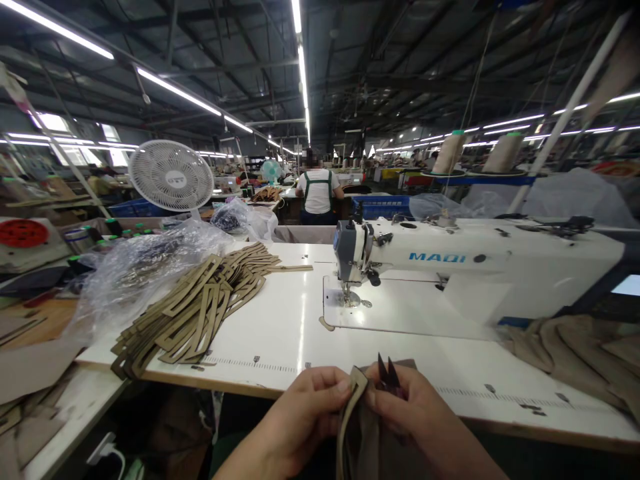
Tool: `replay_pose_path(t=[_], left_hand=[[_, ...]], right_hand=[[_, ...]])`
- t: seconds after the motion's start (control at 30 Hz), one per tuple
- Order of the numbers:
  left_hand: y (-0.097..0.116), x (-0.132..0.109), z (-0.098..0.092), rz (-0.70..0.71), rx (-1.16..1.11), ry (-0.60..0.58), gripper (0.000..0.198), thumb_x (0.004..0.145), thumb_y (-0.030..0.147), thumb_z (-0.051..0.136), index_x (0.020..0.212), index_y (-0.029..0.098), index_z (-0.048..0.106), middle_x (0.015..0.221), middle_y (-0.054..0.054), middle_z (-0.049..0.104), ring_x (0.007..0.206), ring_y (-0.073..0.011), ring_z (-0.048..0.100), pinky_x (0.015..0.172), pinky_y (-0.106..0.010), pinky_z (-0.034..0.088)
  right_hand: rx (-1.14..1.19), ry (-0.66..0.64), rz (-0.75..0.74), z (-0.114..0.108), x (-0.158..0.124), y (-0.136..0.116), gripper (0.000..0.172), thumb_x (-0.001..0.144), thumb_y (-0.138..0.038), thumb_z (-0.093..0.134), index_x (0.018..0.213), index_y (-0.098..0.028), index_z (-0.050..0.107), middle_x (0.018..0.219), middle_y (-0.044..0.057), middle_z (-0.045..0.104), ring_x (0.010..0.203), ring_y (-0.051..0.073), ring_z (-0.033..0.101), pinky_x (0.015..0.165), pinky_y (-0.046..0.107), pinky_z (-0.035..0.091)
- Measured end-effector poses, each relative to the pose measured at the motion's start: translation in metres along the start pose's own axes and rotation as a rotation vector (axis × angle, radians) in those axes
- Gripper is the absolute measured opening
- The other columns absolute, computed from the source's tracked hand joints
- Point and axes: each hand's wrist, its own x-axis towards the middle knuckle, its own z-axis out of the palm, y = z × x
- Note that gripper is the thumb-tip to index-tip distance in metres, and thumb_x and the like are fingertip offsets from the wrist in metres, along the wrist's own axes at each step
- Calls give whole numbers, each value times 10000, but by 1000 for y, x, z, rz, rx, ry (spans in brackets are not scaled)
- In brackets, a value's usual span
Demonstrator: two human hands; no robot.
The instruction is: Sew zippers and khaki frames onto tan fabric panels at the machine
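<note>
At the table's front edge, my left hand (320, 403) pinches the upper edge of a brown fabric piece with a raised trim strip (353, 407). The piece hangs down toward my lap, and its lower part runs out of view. My right hand (407, 400) grips the same piece from the other side, thumb against the cloth. Dark thread snips (389, 375) are also held in that hand, their two pointed blades apart and pointing up. Beyond my hands stands a white sewing machine (480, 257), its presser foot (346, 293) over the metal plate.
A heap of brown frame-shaped strips (200, 307) lies on the left of the white table (270, 320), beside clear plastic film (135, 273). Folded brown fabric (575, 353) lies at right. Behind are a fan (171, 175), thread cones (450, 153) and a seated person (317, 193).
</note>
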Motion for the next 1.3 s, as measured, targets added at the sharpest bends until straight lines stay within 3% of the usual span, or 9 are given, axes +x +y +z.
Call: replay_pose_path(t=[0.1,0.23,0.5,0.63,0.73,0.9,1.03,1.23,1.3], left_hand=[[0,1,-1,-82,-90,-86,261,638,303,783,686,79,658,618,-43,604,563,-118,554,596,-210,401],[1,0,2,-112,-85,-215,201,740,265,683,762,66,694,656,-93,667,655,-192,633,652,-249,437],[0,0,3,-113,-105,-237,158,756,200,658,750,47,698,655,-103,669,644,-180,639,636,-226,442],[-2,0,-1,-115,-120,-128,171,697,221,740,691,65,669,587,-47,611,551,-112,570,586,-183,411],[-3,-1,-4,-57,-97,-37,247,661,283,787,663,84,640,580,-15,570,515,-75,508,546,-165,378],[0,-2,-7,88,92,38,310,662,384,776,718,109,645,655,-29,602,604,-107,517,605,-197,373],[2,-3,-5,252,305,104,324,645,410,773,652,136,601,590,11,543,567,-100,446,552,-195,328],[-8,2,4,609,705,448,181,744,294,679,630,177,602,633,-3,556,611,-149,486,575,-224,368],[-10,6,6,652,782,485,155,772,265,642,647,183,601,654,-8,572,637,-160,513,595,-230,382]], right_hand=[[142,-78,101,3,1,-7,309,619,-408,668,667,-165,484,446,-101,312,387,39,216,382,197,153],[267,-189,117,3,4,-11,263,614,-358,650,616,-162,474,400,-100,322,355,31,223,354,192,141],[366,-293,109,-1,8,0,234,630,-326,642,620,-162,474,413,-98,333,347,32,224,332,179,167],[259,-210,93,-1,7,0,290,636,-381,665,668,-165,475,452,-98,334,375,36,220,353,182,159],[47,-91,31,0,4,-3,297,670,-401,672,702,-158,504,504,-76,372,435,57,289,410,194,229],[-220,47,-80,4,-3,-3,264,698,-392,668,692,-157,547,574,-34,446,541,102,392,502,220,316],[-466,120,-175,5,-8,3,215,790,-368,557,709,-170,586,555,-23,475,515,116,433,485,226,328],[-709,308,-447,9,-3,10,190,826,-283,499,680,-190,577,574,-4,535,508,130,497,489,230,361],[-735,367,-501,10,0,11,149,812,-238,501,686,-196,569,576,-6,551,500,130,510,490,228,370]])
